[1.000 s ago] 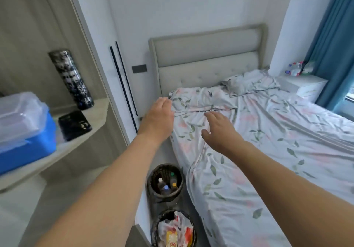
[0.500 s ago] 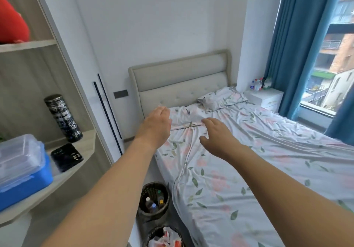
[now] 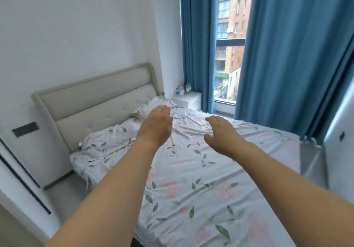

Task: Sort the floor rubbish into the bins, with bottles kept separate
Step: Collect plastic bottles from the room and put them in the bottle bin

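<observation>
My left hand (image 3: 156, 125) and my right hand (image 3: 222, 133) are both stretched out in front of me above the bed (image 3: 191, 170), palms down. Each hand is empty, with the fingers loosely extended. No bin and no floor rubbish is in view at this moment. A few small bottles (image 3: 181, 90) stand on the white nightstand (image 3: 188, 99) beside the far corner of the bed.
The bed has a floral sheet, a pillow (image 3: 151, 107) and a beige padded headboard (image 3: 95, 101). Blue curtains (image 3: 287, 55) frame a window on the right. A strip of floor (image 3: 65, 191) runs along the bed's left side next to a white wardrobe edge (image 3: 21, 185).
The view has swung up and to the right. The shelf unit and both bins at the bed's left side have left the frame; window and curtains now fill the right. Both hands stay outstretched and empty.
</observation>
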### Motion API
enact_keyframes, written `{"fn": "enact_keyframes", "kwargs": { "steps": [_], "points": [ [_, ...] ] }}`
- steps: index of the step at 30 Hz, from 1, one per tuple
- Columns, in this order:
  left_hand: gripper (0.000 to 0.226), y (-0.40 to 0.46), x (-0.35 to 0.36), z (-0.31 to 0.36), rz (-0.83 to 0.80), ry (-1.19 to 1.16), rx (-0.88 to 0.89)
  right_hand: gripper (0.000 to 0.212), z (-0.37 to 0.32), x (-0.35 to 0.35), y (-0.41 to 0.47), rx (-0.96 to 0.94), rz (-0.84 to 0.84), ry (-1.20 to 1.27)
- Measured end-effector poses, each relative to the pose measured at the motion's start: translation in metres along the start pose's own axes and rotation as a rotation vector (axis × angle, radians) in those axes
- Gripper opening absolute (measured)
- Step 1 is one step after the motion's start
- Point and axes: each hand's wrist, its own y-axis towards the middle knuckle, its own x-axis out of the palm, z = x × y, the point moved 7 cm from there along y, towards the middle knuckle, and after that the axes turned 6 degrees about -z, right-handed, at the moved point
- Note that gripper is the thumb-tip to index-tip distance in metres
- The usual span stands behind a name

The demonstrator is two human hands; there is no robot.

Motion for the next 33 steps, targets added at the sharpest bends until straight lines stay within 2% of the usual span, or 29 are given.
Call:
{"fn": "enact_keyframes", "kwargs": {
  "steps": [7,11,17,23,26,33],
  "points": [
    [0.039,0.032,0.043,0.138,-0.037,-0.108,0.295,0.057,0.119,-0.038,-0.079,0.309,0.088,-0.017],
    [0.032,0.039,0.060,0.234,-0.045,-0.174,0.448,0.047,0.187,-0.069,-0.134,0.500,0.148,-0.010],
    [0.028,0.045,0.090,0.361,-0.052,-0.243,0.619,0.042,0.270,-0.108,-0.207,0.651,0.189,0.004],
    [0.025,0.061,0.112,0.460,-0.036,-0.226,0.720,0.053,0.352,-0.142,-0.246,0.700,0.181,-0.030],
    [0.027,0.075,0.121,0.491,0.004,-0.251,0.707,0.053,0.388,-0.149,-0.249,0.694,0.189,-0.034],
    [0.028,0.101,0.152,0.546,-0.026,-0.210,0.742,0.057,0.445,-0.161,-0.229,0.656,0.195,0.000]
  ]
}}
